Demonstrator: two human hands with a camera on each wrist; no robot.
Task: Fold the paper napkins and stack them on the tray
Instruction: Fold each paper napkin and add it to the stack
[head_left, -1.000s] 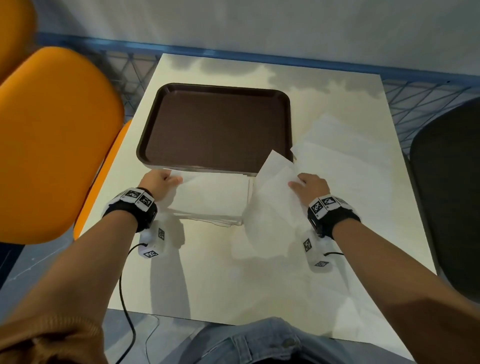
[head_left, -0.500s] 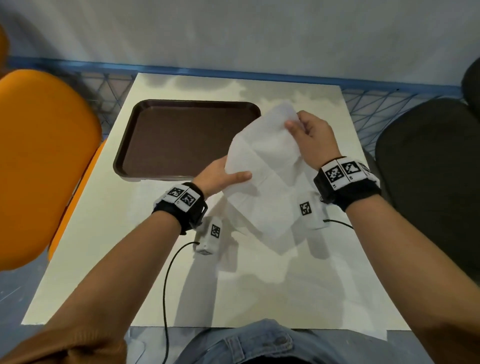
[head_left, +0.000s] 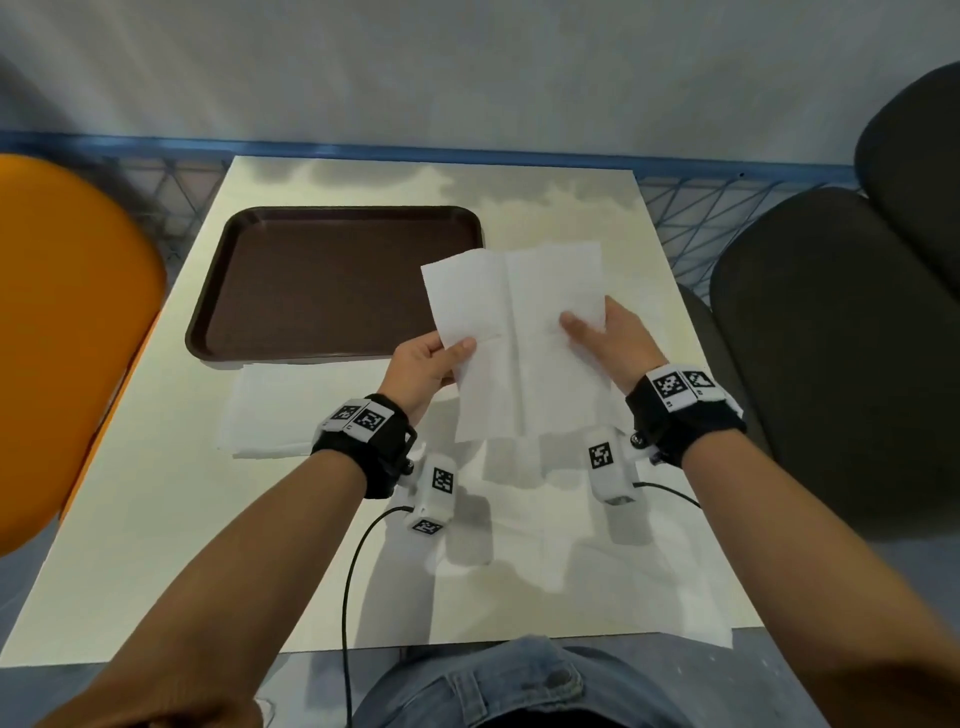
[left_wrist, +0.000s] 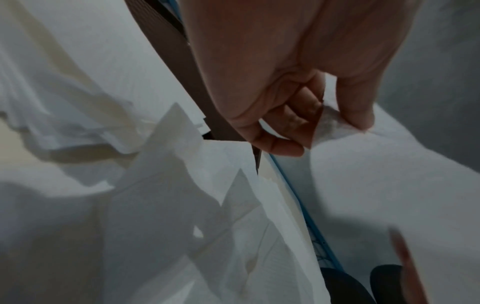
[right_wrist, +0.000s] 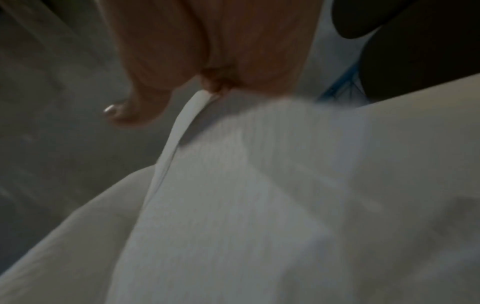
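A white paper napkin (head_left: 519, 338) hangs unfolded in the air between both hands, over the table's right half. My left hand (head_left: 431, 364) pinches its left edge between thumb and curled fingers, and the left wrist view shows that pinch on the napkin (left_wrist: 335, 127). My right hand (head_left: 602, 338) holds the right edge, thumb on the near face and fingers behind. The brown tray (head_left: 249, 228) lies at the back left with nothing on it. A stack of white napkins (head_left: 291, 410) rests in front of the tray.
The pale table (head_left: 156, 545) ends at a blue rail by the wall. An orange chair (head_left: 67, 338) stands on the left and a dark chair (head_left: 841, 364) on the right. More unfolded napkins (head_left: 571, 545) lie spread on the table under my right arm.
My right hand lifted a napkin off the table. My left hand left the stack and took the napkin's left edge. The sheet now hangs spread flat between both hands.
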